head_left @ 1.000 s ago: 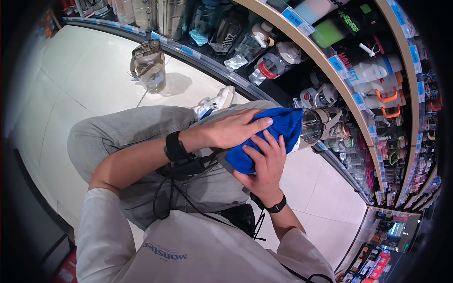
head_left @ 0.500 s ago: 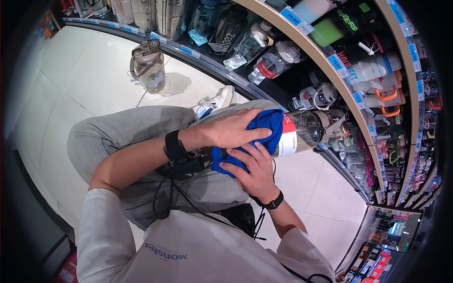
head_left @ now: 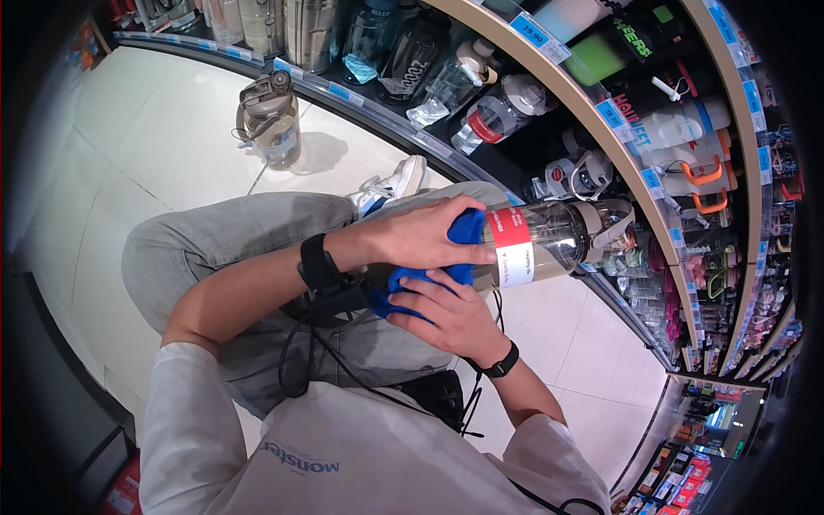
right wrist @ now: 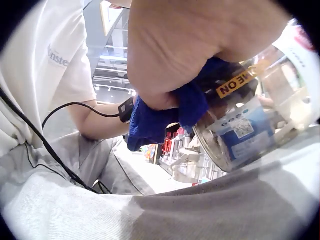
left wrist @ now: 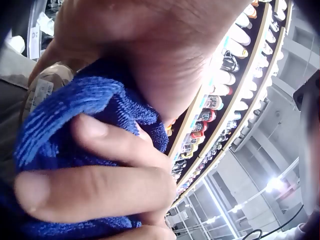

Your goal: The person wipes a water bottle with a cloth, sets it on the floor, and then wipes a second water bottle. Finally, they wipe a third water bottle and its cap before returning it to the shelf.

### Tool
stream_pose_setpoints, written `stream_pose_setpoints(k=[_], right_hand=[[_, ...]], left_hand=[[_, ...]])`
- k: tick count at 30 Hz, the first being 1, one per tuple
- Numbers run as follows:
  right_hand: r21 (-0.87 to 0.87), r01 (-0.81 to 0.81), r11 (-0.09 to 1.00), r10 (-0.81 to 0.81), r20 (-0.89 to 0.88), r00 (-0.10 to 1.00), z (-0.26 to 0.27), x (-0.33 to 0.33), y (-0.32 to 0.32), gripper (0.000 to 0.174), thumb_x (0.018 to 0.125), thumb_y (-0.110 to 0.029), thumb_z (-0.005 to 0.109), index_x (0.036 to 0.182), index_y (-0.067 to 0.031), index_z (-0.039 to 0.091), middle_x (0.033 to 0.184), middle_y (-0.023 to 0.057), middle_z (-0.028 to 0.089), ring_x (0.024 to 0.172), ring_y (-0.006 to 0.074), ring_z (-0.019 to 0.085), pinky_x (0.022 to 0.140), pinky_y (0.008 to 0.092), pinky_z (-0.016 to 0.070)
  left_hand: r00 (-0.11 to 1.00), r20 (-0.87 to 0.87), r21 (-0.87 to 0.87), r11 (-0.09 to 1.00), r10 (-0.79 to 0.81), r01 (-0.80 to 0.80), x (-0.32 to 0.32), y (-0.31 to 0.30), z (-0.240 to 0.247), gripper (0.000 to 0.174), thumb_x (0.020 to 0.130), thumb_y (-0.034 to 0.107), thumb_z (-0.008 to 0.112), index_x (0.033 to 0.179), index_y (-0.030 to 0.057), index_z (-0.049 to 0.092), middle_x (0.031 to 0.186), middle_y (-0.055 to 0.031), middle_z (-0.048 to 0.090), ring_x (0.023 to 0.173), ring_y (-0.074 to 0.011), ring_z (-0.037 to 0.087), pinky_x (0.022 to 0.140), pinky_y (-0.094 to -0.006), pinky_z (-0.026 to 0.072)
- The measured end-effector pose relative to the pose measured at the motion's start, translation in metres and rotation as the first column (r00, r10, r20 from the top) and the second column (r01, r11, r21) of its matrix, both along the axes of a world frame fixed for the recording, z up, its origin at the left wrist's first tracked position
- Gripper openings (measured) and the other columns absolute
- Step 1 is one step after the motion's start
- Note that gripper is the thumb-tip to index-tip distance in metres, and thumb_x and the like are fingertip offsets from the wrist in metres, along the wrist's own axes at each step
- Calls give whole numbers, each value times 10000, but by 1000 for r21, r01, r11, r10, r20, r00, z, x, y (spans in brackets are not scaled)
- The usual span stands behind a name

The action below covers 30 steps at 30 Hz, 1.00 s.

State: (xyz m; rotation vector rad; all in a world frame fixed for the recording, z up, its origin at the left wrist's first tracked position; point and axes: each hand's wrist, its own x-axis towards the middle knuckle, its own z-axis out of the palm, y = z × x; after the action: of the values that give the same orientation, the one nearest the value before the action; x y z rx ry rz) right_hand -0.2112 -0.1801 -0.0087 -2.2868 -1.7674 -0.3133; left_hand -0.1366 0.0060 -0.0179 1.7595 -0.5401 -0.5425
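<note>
A clear water bottle (head_left: 554,236) with a beige lid and a red-and-white label lies tilted across my lap, lid toward the shelves. My left hand (head_left: 418,233) grips its lower part from above, thumb stretched along the side, with a blue cloth (head_left: 466,228) under the palm. Curled fingers of my right hand (head_left: 451,311) hold the same cloth against the bottle's base end. In the left wrist view the bunched cloth (left wrist: 70,120) folds between the fingers. The right wrist view shows the bottle's base (right wrist: 240,140), bearing a blue sticker with a square code.
Another large bottle (head_left: 271,124) with a carrying strap stands on the tiled floor beyond my knee. Shelves (head_left: 592,94) full of bottles with price tags curve along the far and right sides. Black cables (head_left: 296,369) hang across my lap.
The cloth and my right hand have moved down the bottle toward its base, away from the lid. More of the bottle's body and its red-and-white label now show.
</note>
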Motion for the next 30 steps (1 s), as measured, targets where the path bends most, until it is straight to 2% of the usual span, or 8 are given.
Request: stream_pose_setpoints(k=[5, 12, 16, 18, 28, 30], right_hand=[[-9, -53, 999, 53, -26, 998, -9, -4, 1, 224, 837, -213, 675, 1047, -231, 750, 1163, -55, 704, 1172, 163, 645, 1090, 371, 471], [-36, -101, 994, 100, -33, 994, -13, -10, 6, 262, 824, -204, 665, 1080, -235, 711, 1113, -87, 681, 1117, 116, 638, 1042, 309, 454], [-41, -93, 995, 90, -72, 993, -13, -10, 6, 308, 814, -231, 681, 1121, -228, 702, 1112, -73, 673, 1109, 133, 635, 1068, 330, 452], [-17, -116, 993, 112, -146, 983, -6, -8, 7, 272, 816, -197, 691, 1087, -174, 686, 1063, -27, 648, 1094, 173, 625, 1079, 347, 455], [-43, -183, 982, 166, -255, 952, -18, -13, 4, 357, 787, -221, 697, 1135, -153, 667, 1086, 2, 635, 1119, 179, 614, 1130, 372, 433], [-88, -189, 978, 160, -265, 951, -20, -13, 1, 406, 806, -277, 700, 1196, -175, 655, 1116, -10, 642, 1116, 178, 626, 1136, 385, 431]], left_hand=[[993, 117, 42, 999, 27, -32, -3, -1, -3, 932, 888, 561, 794, 1524, 12, 390, 1438, -274, 541, 1330, -364, 570, 1104, -427, 467], [996, 83, 13, 1000, -16, 15, -2, -2, -2, 895, 880, 509, 824, 1505, 9, 422, 1421, -263, 552, 1336, -351, 570, 1111, -418, 467], [996, 91, -39, 999, -11, 14, -2, -2, -7, 840, 894, 483, 822, 1481, 7, 454, 1404, -253, 562, 1334, -349, 571, 1115, -415, 467], [995, 96, -54, 998, -9, 15, 0, -2, -7, 824, 898, 470, 822, 1475, 5, 460, 1400, -251, 565, 1334, -348, 570, 1116, -416, 467], [999, 47, -83, 996, -24, 28, 6, -3, -13, 788, 933, 464, 795, 1472, -3, 457, 1394, -225, 581, 1330, -303, 565, 1115, -409, 461], [999, 37, -79, 997, -16, 19, 6, -2, -16, 787, 937, 464, 791, 1477, 2, 453, 1394, -224, 583, 1320, -296, 570, 1109, -404, 465]])
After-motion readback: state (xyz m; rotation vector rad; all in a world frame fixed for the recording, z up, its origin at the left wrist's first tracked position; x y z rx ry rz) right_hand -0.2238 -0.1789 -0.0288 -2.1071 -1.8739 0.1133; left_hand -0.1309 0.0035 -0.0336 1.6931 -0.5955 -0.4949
